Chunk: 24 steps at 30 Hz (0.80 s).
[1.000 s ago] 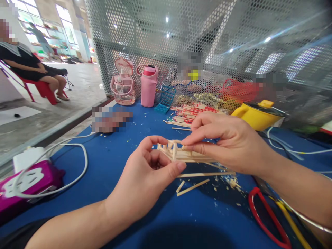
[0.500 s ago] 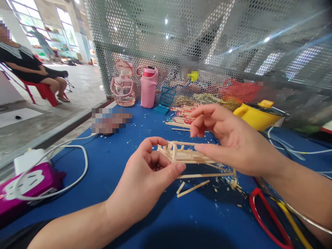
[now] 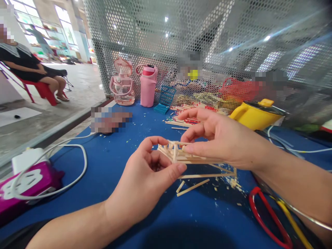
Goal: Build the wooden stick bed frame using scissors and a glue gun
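A small wooden stick frame (image 3: 190, 159) is being held over the middle of the blue worktop (image 3: 116, 211) by the left hand (image 3: 149, 173), pinched between thumb and fingers. The right hand (image 3: 220, 138) is being held at its top, fingers loosely curled and parted; whether anything is being gripped there cannot be told. Just nearer the front edge, loose sticks (image 3: 193, 187) are lying. A red loop handle (image 3: 256, 218) is sitting toward the near right corner, a purple box (image 3: 26, 180) is resting along the left edge, and a pink bottle (image 3: 147, 88) is standing at the far edge
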### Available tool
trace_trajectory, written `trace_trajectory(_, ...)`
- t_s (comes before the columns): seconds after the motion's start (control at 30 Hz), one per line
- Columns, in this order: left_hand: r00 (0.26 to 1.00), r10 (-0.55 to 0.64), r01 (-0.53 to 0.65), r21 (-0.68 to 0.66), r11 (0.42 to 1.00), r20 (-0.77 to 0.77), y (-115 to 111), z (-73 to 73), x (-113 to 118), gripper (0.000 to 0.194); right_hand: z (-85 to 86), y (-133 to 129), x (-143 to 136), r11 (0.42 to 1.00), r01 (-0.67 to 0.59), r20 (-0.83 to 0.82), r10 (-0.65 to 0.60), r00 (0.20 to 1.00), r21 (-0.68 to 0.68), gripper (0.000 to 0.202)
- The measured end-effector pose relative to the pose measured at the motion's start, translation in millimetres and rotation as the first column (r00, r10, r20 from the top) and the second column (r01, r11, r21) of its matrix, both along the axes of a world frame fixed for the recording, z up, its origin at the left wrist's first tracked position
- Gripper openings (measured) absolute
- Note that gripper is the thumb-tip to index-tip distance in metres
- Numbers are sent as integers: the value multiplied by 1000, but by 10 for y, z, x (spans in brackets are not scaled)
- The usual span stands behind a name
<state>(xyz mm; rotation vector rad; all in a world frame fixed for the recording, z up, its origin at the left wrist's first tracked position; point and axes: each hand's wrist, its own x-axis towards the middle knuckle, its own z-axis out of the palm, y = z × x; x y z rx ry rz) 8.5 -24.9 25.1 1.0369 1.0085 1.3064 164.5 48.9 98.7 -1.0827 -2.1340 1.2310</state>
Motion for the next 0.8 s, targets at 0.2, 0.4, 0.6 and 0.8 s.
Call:
trace_trajectory(0.2,1000,1,-1,3,1000,1,9,-6,2,45,9,7,-10,1000,-3,3,3,1000,-7,57)
trace_trajectory(0.4,1000,12,-12,1,1000,6,3,-20,-2,46,-26,10,-11,999,-4,-24,3,1000,-33,54)
trace_trajectory(0.6,1000,11,-11,0,1000,6,-3,-16,1,46,-7,44,-4,1000,-29,6,29,1000,-12,55)
trace_trajectory(0.8,1000,29,-29,-36,999,9,60,10,-39,47,29,-148,286,860,185,-18,-200,980,476,47)
